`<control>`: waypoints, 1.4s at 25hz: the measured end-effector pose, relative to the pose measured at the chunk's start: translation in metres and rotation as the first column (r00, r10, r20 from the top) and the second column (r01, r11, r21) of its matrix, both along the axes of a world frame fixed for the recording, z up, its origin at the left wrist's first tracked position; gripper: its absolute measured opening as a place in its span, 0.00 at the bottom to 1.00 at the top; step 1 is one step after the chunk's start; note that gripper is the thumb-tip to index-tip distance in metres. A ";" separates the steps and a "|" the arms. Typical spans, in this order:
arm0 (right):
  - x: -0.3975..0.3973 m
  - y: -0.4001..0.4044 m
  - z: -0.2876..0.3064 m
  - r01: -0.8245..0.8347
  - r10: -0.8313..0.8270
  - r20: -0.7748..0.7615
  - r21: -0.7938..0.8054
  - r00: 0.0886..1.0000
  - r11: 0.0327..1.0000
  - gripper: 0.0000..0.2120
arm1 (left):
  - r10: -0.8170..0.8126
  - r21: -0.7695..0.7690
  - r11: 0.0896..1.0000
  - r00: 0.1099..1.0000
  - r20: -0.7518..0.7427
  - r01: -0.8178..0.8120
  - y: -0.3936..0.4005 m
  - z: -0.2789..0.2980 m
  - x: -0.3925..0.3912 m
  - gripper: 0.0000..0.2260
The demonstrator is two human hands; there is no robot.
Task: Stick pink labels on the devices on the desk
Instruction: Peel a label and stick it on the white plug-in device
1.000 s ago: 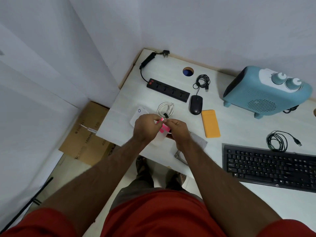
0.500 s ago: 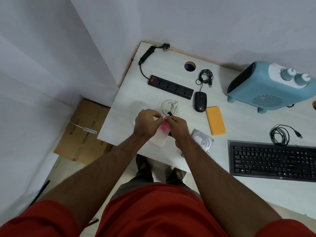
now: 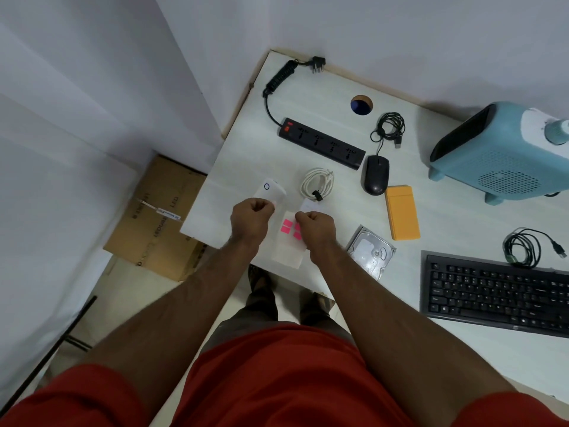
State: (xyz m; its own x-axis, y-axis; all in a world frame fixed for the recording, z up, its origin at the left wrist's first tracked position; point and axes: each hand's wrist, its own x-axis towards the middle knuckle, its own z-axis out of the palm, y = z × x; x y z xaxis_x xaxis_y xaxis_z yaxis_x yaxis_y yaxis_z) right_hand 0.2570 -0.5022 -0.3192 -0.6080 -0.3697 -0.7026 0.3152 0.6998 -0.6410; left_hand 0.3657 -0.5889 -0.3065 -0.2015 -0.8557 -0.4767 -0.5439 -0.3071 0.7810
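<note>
At frame centre, the closed left hand (image 3: 251, 218) and right hand (image 3: 315, 226) have separated, uncovering the label sheet (image 3: 288, 241); holdings unclear, probably peeling.

A white desk (image 3: 246, 155) holds a black power strip (image 3: 321, 143), black mouse (image 3: 375, 175), coiled white cable (image 3: 318, 183), orange case (image 3: 401, 212), hard drive (image 3: 371, 252), black keyboard (image 3: 495, 294), blue heater (image 3: 505, 155), coiled black cable (image 3: 523, 248) and label sheet (image 3: 288, 241).
</note>
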 end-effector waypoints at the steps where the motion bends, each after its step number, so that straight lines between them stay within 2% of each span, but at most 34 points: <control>1: 0.001 0.000 -0.004 -0.033 0.033 -0.017 0.016 0.999 0.999 0.12 | 0.004 -0.048 0.999 1.000 0.031 -0.002 0.000 -0.003 0.005 0.05; 5: 0.002 -0.006 -0.013 -0.134 0.135 -0.080 0.022 0.988 0.991 0.05 | 0.018 -0.311 0.950 0.992 0.122 0.021 -0.001 -0.018 0.019 0.07; 7: 0.004 -0.012 -0.015 -0.217 0.220 -0.119 0.037 0.968 0.975 0.09 | 0.029 -0.422 0.906 0.987 0.160 0.042 -0.004 -0.030 0.023 0.08; 9: 0.006 -0.019 -0.017 -0.294 0.296 -0.145 0.041 0.944 0.955 0.11 | 0.019 -0.481 0.874 0.982 0.188 0.075 -0.004 -0.041 0.023 0.09; 17: -0.005 -0.040 -0.036 -0.420 0.442 -0.222 0.139 0.869 0.897 0.12 | -0.072 -0.630 0.749 0.970 0.234 0.208 -0.010 -0.074 0.022 0.05; 21: -0.007 -0.043 -0.046 -0.514 0.542 -0.230 0.172 0.808 0.840 0.14 | -0.136 -0.627 0.730 0.957 0.258 0.273 -0.008 -0.090 0.022 0.05; 23: -0.008 -0.046 -0.051 -0.522 0.546 -0.229 0.161 0.806 0.838 0.14 | -0.167 -0.631 0.721 0.955 0.246 0.288 -0.005 -0.093 0.021 0.05; 29: -0.004 -0.052 -0.065 -0.486 0.491 -0.189 0.076 0.850 0.871 0.14 | -0.180 -0.629 0.720 0.954 0.241 0.295 -0.009 -0.095 0.023 0.06; 32: -0.003 -0.053 -0.066 -0.394 0.388 -0.090 -0.067 0.917 0.917 0.09 | -0.194 -0.616 0.727 0.951 0.239 0.303 -0.007 -0.096 0.023 0.08; 35: 0.001 -0.060 -0.066 -0.333 0.338 0.023 -0.118 0.941 0.935 0.12 | -0.187 -0.623 0.726 0.956 0.228 0.291 -0.008 -0.097 0.022 0.08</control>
